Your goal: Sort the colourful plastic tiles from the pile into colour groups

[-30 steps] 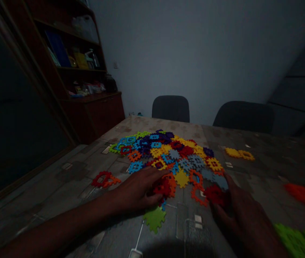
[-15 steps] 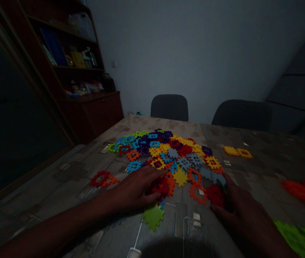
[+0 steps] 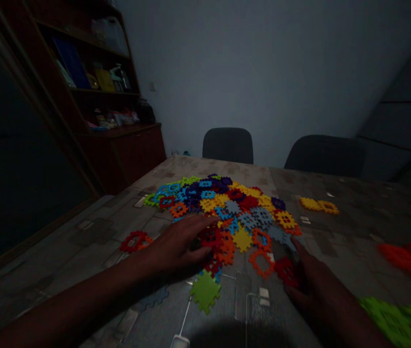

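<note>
A heap of flat, toothed plastic tiles (image 3: pixel 227 203) in blue, yellow, orange, red, purple and green lies spread across the table (image 3: pixel 93 241). My left hand (image 3: pixel 176 244) rests on the near left edge of the heap, fingers stretched over red and orange tiles. My right hand (image 3: pixel 316 285) lies at the heap's near right edge, index finger extended, touching a dark red tile (image 3: pixel 285 270). A single green tile (image 3: pixel 204 291) sits just below my left hand. The room is dim.
Two joined yellow tiles (image 3: pixel 319 205) lie at the right, red-orange tiles (image 3: pixel 408 251) further right, green tiles (image 3: pixel 401 324) at the near right, a red-orange pair (image 3: pixel 135 240) at the left. Two dark chairs (image 3: pixel 227 145) stand behind the table. A wooden shelf unit (image 3: pixel 111 111) fills the left.
My left hand has slid a little left and forward over the heap. My right hand has drawn slightly back toward me with the dark red tile.
</note>
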Demonstrator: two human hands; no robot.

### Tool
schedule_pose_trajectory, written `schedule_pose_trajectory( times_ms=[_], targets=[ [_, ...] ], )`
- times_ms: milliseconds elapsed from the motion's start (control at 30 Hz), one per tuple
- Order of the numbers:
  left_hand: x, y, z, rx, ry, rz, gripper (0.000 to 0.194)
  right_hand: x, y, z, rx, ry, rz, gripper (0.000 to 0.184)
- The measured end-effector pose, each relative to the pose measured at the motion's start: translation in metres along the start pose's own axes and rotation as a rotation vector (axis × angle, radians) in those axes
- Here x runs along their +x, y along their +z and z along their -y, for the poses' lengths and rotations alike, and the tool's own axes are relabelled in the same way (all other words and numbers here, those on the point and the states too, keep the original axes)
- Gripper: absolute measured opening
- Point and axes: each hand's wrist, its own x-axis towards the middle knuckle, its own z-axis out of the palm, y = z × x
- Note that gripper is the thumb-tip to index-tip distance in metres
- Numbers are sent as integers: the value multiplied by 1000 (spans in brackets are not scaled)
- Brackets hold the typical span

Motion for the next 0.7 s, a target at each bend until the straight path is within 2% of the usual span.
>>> schedule_pose_trajectory(
  times_ms=[67,167,233,367,433,533,700],
  targets=[
    [0,-1,2,3,-3,-17,56,-5,-2,5,32,26,69,92],
    [0,-1,1,0,26,-23,57,-11,-10,9,101,48,105,92],
    [-1,0,-5,-9,54,-28,57,-14,-21,8,125,53,77,91],
    [-1,3,-21,-42,49,5,59,-13,-46,4,100,82,-86,95],
    [-1,5,-28,-62,36,37,60,-13,-52,6,93,107,-102,94],
    [-2,7,-31,-76,45,44,59,-15,-45,15,77,114,-67,91],
    [-3,11,-25,-42,15,49,62,-21,-18,26,7,35,-22,84]
  ],
)
